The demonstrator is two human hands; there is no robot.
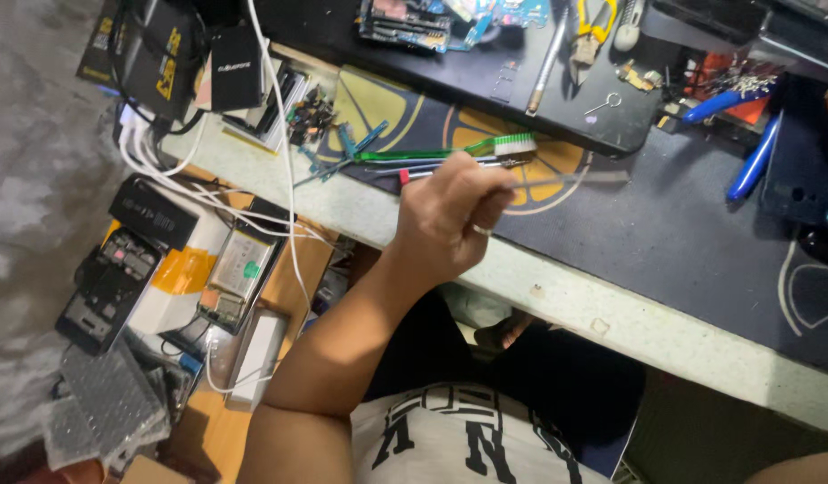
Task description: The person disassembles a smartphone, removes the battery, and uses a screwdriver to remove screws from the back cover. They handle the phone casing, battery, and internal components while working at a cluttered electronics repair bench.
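Roughly, left to right:

Lower left of frame: a dark disassembled phone frame [104,291], a yellow-and-white box [176,278] and a bare phone battery with a green sticker [239,269] lie on a low wooden surface [212,430], with white cables [163,170] running over them.

Upper left: black charger boxes [167,54] stand at the corner of the pale workbench edge [566,296].

Centre, hand: the left hand [450,215] is raised over the bench edge, its forearm coming up from the lower left. It wears a ring.

Fingers: curled into a tight pinch around a thin grey metal tool [566,179]. The grip is firm and narrow.

Tool position: the tool sticks out to the right of the fingers, its long axis nearly level across the frame. It is blurred, so its tip cannot be made out.

Just behind the hand: a green-handled brush with white bristles [450,152] lies on the dark work mat with yellow lemon-slice print [665,215], parallel to the held tool, with a red-tipped thin tool [414,172] beside it.

Upper centre: a circuit board assembly [405,22] and yellow-handled pliers [593,27] sit on a black tray [566,125].

Upper right: blue-handled tools [754,161] rest on the mat.

Right hand: not visible, so this hand alone is near the tool.
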